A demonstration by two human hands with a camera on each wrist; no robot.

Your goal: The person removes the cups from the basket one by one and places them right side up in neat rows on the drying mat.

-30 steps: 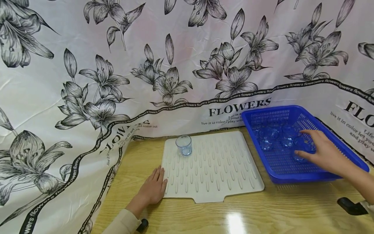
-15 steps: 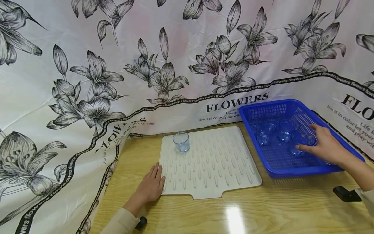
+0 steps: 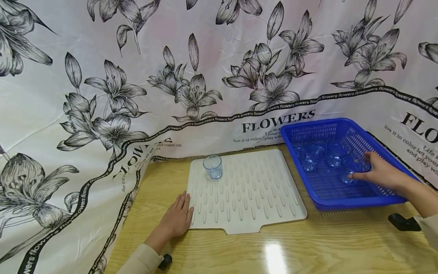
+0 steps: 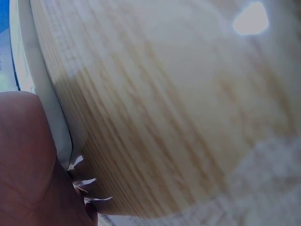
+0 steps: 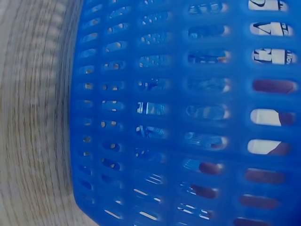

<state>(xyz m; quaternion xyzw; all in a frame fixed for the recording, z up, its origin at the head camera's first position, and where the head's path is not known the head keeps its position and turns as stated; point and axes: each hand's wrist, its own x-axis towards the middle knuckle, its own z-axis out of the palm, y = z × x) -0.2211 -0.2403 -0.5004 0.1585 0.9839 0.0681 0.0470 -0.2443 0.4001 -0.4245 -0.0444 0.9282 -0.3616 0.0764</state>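
My right hand (image 3: pixel 384 173) reaches over the near right side of the blue plastic basket (image 3: pixel 338 201). Its thumb and fingers grip a clear blue-tinted drinking glass (image 3: pixel 352 163) inside the basket. Through the slots of the basket wall (image 5: pixel 171 127), bits of that hand and of glassware show in the right wrist view. My left hand (image 3: pixel 176 217) lies with straight fingers against the left edge of a white ridged draining board (image 3: pixel 246 198). One drinking glass (image 3: pixel 213 167) stands upright on that board, at its far left.
Several more glasses (image 3: pixel 309 156) stand in the far left part of the basket. Beneath everything is a wood-grain table (image 3: pixel 205 255). A floral-printed cloth (image 3: pixel 191 137) hangs behind the board and basket and along the left side.
My right hand has moved down and its thumb and fingers have closed in on the glass in the basket. The left hand stays at the board's edge. The head view shifted slightly.
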